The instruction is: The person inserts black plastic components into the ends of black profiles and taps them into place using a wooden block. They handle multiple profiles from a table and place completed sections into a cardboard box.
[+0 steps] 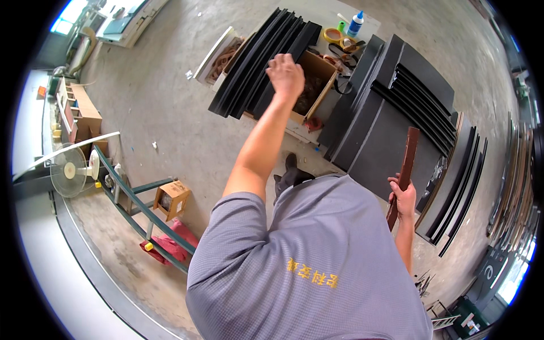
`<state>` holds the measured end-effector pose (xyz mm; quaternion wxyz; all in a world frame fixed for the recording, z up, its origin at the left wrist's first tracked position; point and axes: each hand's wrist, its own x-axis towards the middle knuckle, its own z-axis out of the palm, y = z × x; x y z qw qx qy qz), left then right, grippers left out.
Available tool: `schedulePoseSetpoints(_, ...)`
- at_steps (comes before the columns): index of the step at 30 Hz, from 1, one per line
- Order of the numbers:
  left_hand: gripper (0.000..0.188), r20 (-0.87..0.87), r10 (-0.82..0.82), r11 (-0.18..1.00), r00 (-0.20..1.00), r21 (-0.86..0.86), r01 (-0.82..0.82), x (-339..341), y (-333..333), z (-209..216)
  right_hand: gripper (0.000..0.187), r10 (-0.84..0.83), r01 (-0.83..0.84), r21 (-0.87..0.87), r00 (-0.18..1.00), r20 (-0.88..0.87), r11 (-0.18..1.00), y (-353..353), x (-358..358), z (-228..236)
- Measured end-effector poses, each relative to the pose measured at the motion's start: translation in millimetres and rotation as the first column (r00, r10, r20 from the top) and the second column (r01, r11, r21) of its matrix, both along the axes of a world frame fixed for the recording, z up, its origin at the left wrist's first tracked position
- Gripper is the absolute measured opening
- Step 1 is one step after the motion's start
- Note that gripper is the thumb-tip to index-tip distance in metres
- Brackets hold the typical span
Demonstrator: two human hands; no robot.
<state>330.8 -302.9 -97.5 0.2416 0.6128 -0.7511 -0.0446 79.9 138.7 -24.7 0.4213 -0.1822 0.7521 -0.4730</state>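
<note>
My right hand [403, 197] is wrapped round a reddish-brown flat bar [409, 153], which stands up from the fist at a slight tilt. My left hand [285, 76] is stretched forward over a stack of long black strips [258, 62], its fingers curled down at the strips' right side. What those fingers hold, if anything, is hidden. Right beside that hand is an open cardboard box [324, 71] with its contents in shadow. The black strips lie slanted across the box's left part.
A blue-and-white bottle [355, 24] and yellow tape rolls [333, 35] stand behind the box. Dark panels [377, 136] with black strips [416, 102] on them lie to the right. A standing fan [71, 170], green metal frame [147, 209] and small carton [171, 198] are at the left.
</note>
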Motion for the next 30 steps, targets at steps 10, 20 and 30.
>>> schedulePoseSetpoints(10,0.029,0.027,0.069,0.995,0.997,0.063,-0.071,44,-37,-17,0.045,-0.028,0.029,-0.033,0.999,0.045,0.999,5,2,-9)
schedulePoseSetpoints(20,0.035,0.053,0.044,0.997,0.998,0.067,-0.048,50,-46,-23,0.045,-0.06,0.061,-0.025,0.997,0.038,0.998,27,-7,-13)
schedulePoseSetpoints(30,0.027,0.04,-0.018,0.995,0.999,0.095,0.014,56,-49,-20,0.051,-0.028,0.029,-0.022,0.999,0.04,0.999,36,-6,-25)
